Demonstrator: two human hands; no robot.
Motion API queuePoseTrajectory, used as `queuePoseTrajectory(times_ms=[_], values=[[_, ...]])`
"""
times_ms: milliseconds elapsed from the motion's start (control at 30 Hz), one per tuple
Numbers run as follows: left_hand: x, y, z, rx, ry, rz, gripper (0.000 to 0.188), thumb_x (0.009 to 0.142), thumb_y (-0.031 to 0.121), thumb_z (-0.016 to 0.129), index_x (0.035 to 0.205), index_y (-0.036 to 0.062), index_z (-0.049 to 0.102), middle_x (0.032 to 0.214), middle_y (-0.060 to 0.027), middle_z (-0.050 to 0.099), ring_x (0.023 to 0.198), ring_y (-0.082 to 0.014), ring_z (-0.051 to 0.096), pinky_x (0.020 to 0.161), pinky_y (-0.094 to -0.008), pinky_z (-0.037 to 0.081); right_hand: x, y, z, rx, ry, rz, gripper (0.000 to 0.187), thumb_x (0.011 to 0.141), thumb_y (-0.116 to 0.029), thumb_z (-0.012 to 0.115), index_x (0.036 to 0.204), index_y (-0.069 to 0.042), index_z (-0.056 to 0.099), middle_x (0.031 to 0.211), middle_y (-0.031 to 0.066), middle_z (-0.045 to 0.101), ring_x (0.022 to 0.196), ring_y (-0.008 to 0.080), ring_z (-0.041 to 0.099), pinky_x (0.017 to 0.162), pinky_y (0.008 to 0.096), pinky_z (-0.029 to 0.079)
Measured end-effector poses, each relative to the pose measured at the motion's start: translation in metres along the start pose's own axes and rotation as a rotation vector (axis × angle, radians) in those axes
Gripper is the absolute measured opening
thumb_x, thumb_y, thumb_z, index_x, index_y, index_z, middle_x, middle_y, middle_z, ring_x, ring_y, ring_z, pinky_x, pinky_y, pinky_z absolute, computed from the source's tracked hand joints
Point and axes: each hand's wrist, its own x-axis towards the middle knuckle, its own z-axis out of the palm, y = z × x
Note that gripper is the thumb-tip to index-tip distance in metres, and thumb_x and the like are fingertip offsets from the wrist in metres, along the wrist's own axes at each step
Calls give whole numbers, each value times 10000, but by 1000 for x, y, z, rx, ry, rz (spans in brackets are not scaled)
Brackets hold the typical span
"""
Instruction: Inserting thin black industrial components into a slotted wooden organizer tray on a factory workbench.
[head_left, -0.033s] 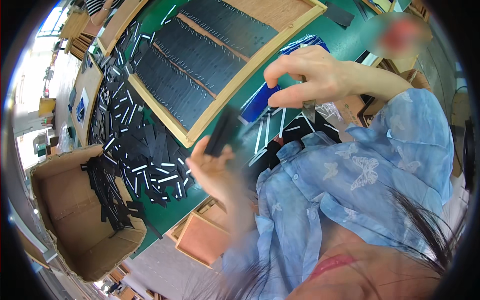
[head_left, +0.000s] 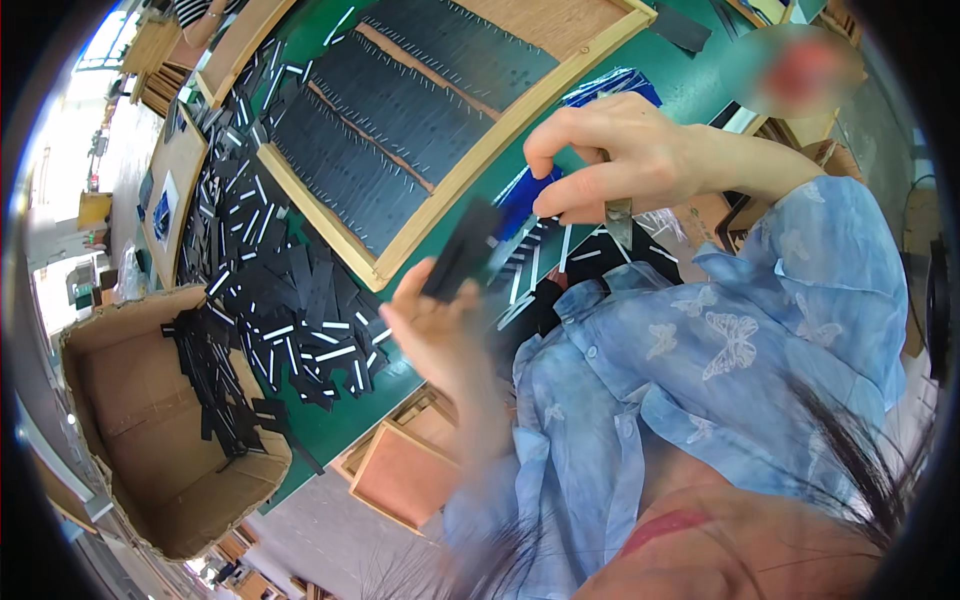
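My left hand (head_left: 435,325), slightly smeared by motion, grips a flat black strip (head_left: 465,250) between thumb and fingers, tilted up toward the right. To the right is my right hand (head_left: 630,160), its fingers curled, with the thumb and forefinger tips a little apart. A flat metal blade-like tool (head_left: 619,222) sticks out below its palm; its other end is hidden in the hand. Beneath and between the hands lie white-edged strips (head_left: 535,265) and a blue shiny packet (head_left: 520,195). A wooden-framed tray (head_left: 400,245) stands beyond them, holding rows of dark strips with small white ends.
Loose black and white strips (head_left: 290,290) are heaped on the green table (head_left: 375,395) at the left. An open cardboard box (head_left: 130,400) with black strips inside stands at the lower left. Small wooden trays (head_left: 405,475) sit below the table edge. Another person's arm (head_left: 205,25) shows at the far left.
My left hand and the black strip have shifted slightly right and upward. My right hand has stayed nearly still.
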Motion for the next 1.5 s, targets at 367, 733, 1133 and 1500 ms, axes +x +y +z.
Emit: queuePoseTrajectory(times_ms=[367,733,1133,1500], values=[[-10,-6,21,29,-228,-6,684,966,518,200,1072,-72,531,881,-212,627,645,-246,615,572,-312,516,-3,-9,1,115,-22,219,445,568,-56,794,966,-117,604,1018,40,498,850,232,580,632,320,496],[-13,-4,20,43,-236,-2,688,964,525,193,1075,-64,532,867,-214,630,654,-247,619,578,-310,521,-1,-12,-2,108,-51,237,415,589,-64,795,954,-115,604,1019,31,495,821,231,584,617,321,498],[-15,-5,22,55,-241,17,657,971,488,209,1084,-72,534,881,-219,628,645,-253,623,585,-314,524,-2,-15,-7,86,-40,245,393,594,-63,794,940,-103,613,1019,29,493,738,227,581,574,327,478],[-17,-3,21,92,-238,31,659,971,486,209,1087,-76,534,870,-211,624,642,-250,623,597,-316,524,-1,-17,-6,91,-57,262,389,595,-69,794,937,-103,614,1015,26,496,738,225,584,578,331,476]])
